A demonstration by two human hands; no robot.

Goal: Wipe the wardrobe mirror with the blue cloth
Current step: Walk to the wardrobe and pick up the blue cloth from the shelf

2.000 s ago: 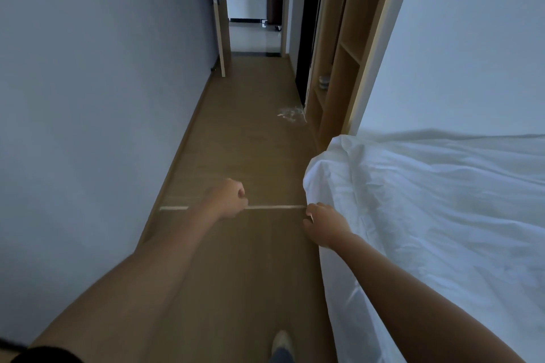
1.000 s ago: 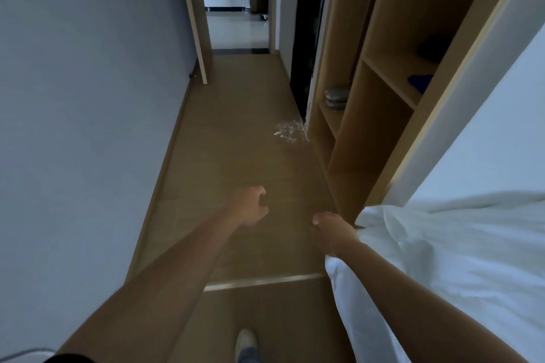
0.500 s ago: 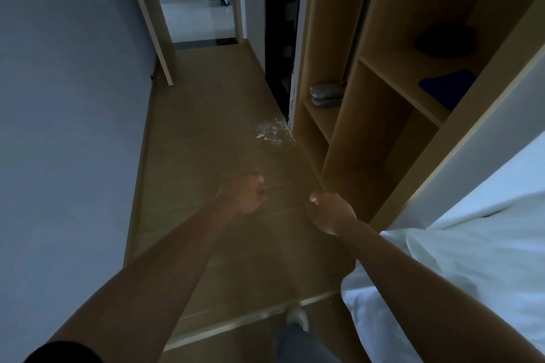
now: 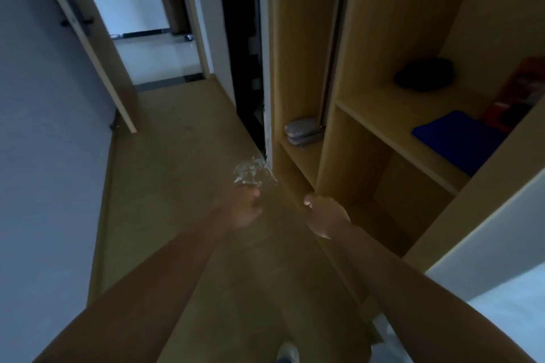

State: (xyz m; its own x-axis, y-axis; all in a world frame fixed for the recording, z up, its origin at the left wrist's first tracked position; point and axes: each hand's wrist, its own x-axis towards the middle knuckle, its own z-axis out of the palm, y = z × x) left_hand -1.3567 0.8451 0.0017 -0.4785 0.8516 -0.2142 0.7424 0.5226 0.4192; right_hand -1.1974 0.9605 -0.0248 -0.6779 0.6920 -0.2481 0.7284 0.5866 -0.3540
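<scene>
The view has swung right and closer over the last two seconds: the wardrobe (image 4: 383, 74) now fills the right half of the frame, where before it was a narrow strip past the bed. The bed (image 4: 507, 312) has shrunk to the lower right corner. No mirror shows yet. On the shelf (image 4: 383, 118) at right the cloth (image 4: 455, 138) has come into sight, folded flat and untouched, a dark bundle (image 4: 423, 77) behind it. So the walk is nearly over; picking up the cloth looks like the next step. Both hands stay low in the centre, well short of it: the left hand (image 4: 243, 208) and right hand (image 4: 326, 214) are loosely curled, each grip holding nothing.
</scene>
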